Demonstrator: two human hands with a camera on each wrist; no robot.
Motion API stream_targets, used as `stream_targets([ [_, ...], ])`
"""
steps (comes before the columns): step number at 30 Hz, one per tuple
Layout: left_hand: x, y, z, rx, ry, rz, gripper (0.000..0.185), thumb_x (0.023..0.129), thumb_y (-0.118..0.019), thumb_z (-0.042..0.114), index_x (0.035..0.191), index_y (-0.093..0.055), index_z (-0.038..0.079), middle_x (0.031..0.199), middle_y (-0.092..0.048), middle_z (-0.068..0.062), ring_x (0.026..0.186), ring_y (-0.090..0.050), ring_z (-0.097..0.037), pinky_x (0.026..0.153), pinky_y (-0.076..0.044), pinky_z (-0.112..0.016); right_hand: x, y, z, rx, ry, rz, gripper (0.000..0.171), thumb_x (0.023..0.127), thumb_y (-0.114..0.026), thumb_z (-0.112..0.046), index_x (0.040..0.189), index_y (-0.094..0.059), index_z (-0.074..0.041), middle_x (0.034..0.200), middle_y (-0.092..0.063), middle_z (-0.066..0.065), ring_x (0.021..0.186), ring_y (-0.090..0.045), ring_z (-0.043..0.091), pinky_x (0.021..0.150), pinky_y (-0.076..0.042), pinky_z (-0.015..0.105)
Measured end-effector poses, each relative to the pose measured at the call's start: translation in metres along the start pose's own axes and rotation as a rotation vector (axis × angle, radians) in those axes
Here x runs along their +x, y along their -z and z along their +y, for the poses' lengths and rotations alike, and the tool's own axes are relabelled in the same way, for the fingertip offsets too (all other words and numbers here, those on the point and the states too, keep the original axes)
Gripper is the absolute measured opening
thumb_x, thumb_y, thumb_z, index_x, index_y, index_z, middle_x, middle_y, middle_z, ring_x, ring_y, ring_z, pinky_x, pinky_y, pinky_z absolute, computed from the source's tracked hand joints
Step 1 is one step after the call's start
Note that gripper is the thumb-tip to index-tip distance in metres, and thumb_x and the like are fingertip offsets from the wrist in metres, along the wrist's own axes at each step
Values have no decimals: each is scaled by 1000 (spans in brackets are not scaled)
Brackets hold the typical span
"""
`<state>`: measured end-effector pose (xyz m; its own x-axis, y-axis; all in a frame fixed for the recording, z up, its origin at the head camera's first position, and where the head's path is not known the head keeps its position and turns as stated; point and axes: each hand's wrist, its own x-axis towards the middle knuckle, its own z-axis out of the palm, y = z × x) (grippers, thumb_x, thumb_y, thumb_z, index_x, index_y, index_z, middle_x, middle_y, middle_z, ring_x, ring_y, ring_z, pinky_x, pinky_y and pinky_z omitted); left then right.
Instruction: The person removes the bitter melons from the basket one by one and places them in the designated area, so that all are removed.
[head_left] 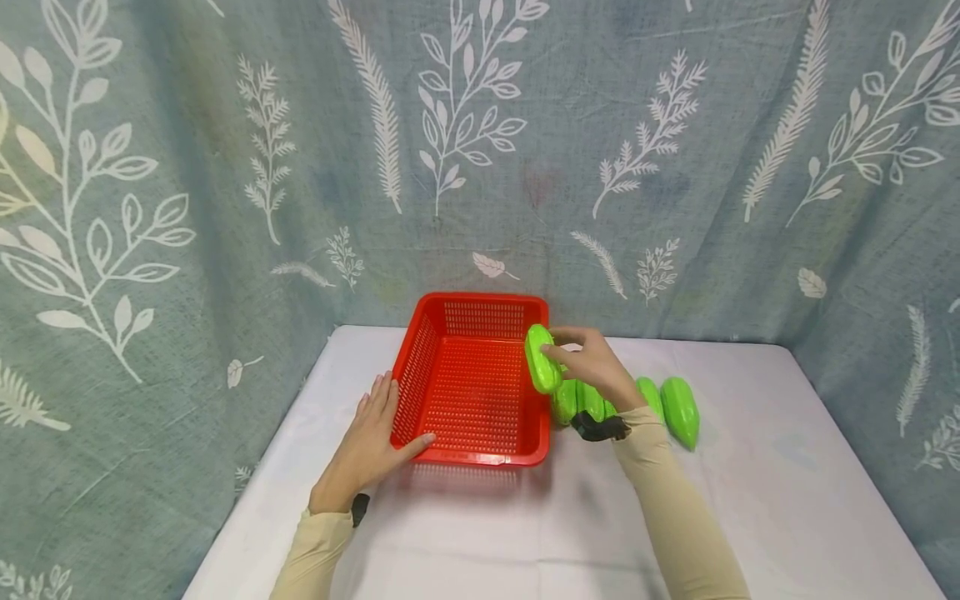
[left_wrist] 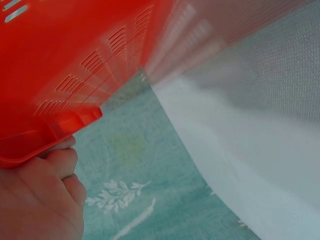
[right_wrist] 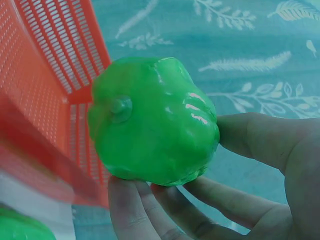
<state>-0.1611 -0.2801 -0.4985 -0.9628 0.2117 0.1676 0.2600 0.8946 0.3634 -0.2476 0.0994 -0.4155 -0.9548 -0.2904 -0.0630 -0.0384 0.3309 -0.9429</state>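
My right hand (head_left: 588, 360) pinches a glossy bright green, lobed, elongated toy vegetable (head_left: 542, 358) over the right rim of a red plastic basket (head_left: 480, 457). In the right wrist view, the green vegetable's (right_wrist: 150, 125) rounded end with a small stub faces the camera, between thumb and fingertips. My left hand (head_left: 369, 446) rests at the basket's front left corner, fingers straight along the left side, thumb on the front rim. From the left wrist, part of that hand (left_wrist: 42, 195) shows against the underside of the red rim (left_wrist: 60, 130).
Several similar green vegetables (head_left: 680, 412) lie in a row right of the basket, partly hidden by my right hand and wrist. A white-covered table (head_left: 757, 467) bears everything. Patterned blue-green cloth (head_left: 540, 167) hangs behind and at both sides.
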Motion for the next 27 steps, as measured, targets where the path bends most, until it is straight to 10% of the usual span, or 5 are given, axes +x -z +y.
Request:
stream_targets([
  [27,2,-1,-2,2,-1,-4,119,87,-65,72,163,-14,-4,175,-4,-18,163,-6,-39,131,-12,-60,-50,67,28,35,-116,201,64,104,-61,-40,155,-46,-6,159,-46,23,143,-50,41,105,-55,52],
])
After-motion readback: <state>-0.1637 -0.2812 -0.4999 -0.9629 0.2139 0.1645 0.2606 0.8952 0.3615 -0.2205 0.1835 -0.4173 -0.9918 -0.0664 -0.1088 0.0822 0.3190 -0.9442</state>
